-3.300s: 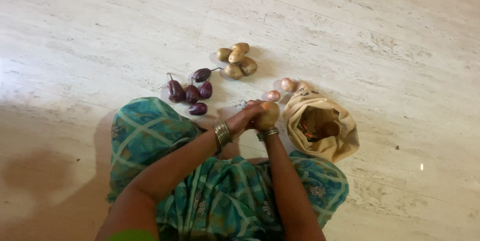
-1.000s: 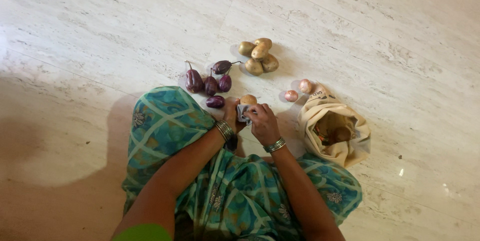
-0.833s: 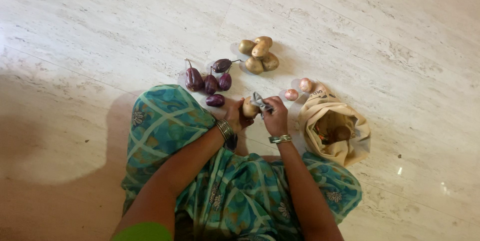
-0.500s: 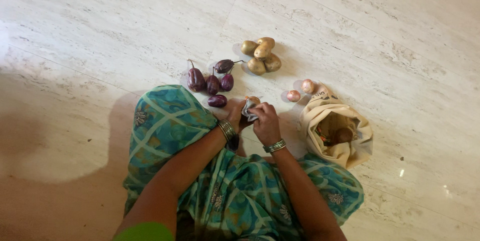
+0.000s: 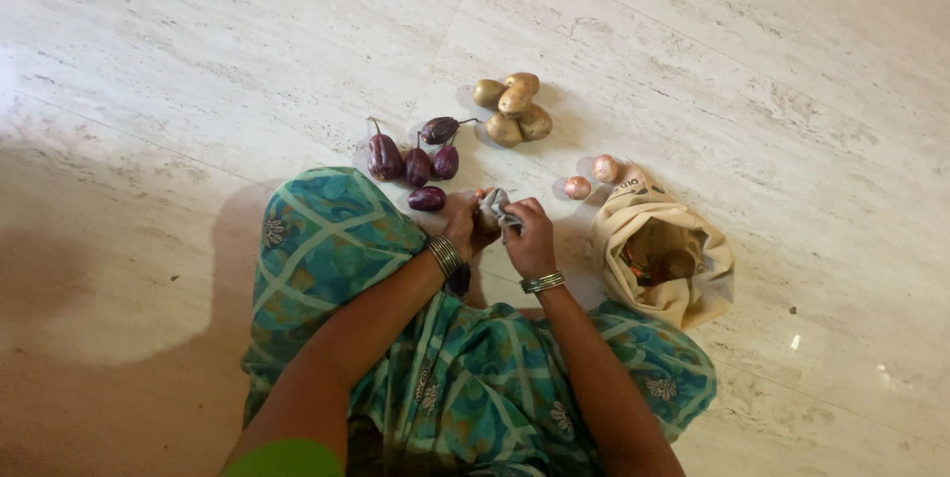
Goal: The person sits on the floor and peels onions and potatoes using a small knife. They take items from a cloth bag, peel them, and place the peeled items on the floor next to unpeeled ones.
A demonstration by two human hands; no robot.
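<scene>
My left hand (image 5: 461, 223) is closed around a brown potato (image 5: 486, 221), which is mostly hidden between both hands. My right hand (image 5: 528, 237) presses a small grey cloth (image 5: 496, 204) against that potato. Both hands sit just above the floor in front of my knees, which are covered in green patterned fabric (image 5: 327, 235). Metal bangles ring both wrists. Several purple eggplants (image 5: 416, 161) lie just beyond my left hand.
A pile of several potatoes (image 5: 513, 109) lies further out on the pale marble floor (image 5: 198, 61). Two pinkish onions (image 5: 591, 177) rest beside an open beige cloth bag (image 5: 661, 257) at my right, with more produce inside.
The right hand has kept rubbing the grey cloth back and forth over the potato held in the left hand. Nothing else on the floor has moved.
</scene>
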